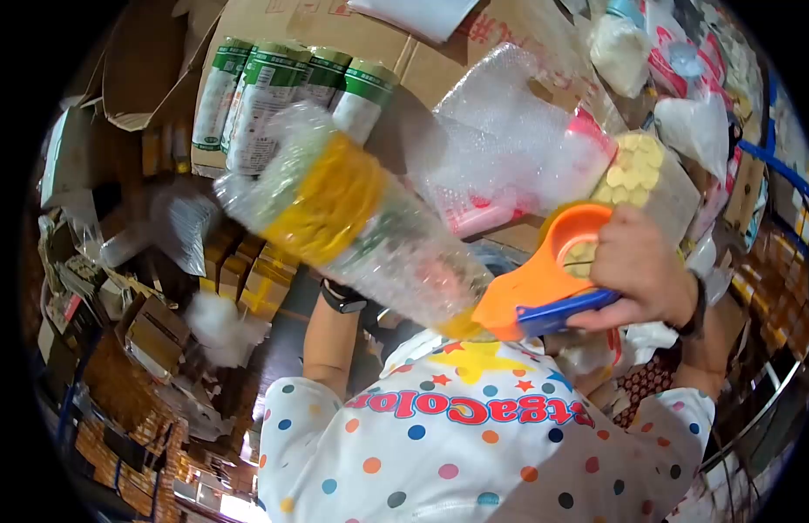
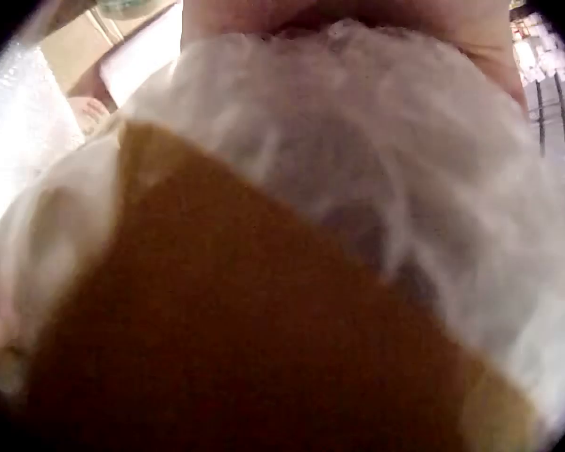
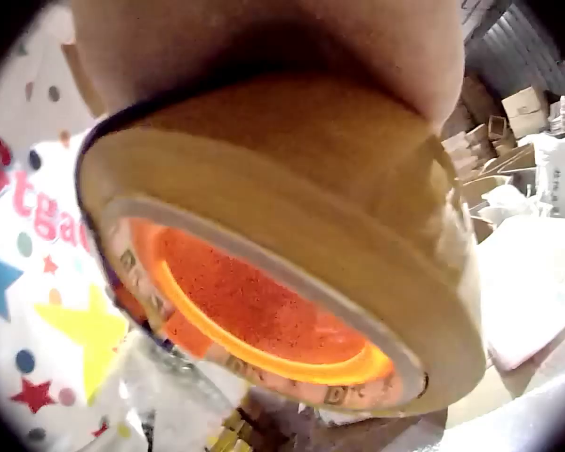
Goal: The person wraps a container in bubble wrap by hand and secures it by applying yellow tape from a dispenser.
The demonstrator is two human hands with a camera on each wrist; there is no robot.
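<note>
A bubble-wrapped package (image 1: 413, 253) with a wide yellow tape band (image 1: 330, 200) is held up at a slant before the shirt. My left hand (image 2: 358, 17) holds it from behind; the package hides its fingers. In the left wrist view, brown tape (image 2: 235, 311) crosses the clear wrap. My right hand (image 1: 644, 266) grips an orange tape dispenser (image 1: 535, 283) with a blue part (image 1: 565, 312). The dispenser's tip is right at the package's lower end, where more yellow tape (image 1: 463, 324) shows. In the right wrist view, the tape roll (image 3: 292, 179) sits around the orange hub (image 3: 264, 301).
Several green-and-white wrapped rolls (image 1: 269, 109) stand on cardboard (image 1: 413, 65) at the back. Bubble wrap sheeting (image 1: 509, 131) lies beyond the right hand, beside a bag of pale yellow round pieces (image 1: 635, 166). Small cartons (image 1: 269, 283) and crumpled plastic (image 1: 221, 327) are at left.
</note>
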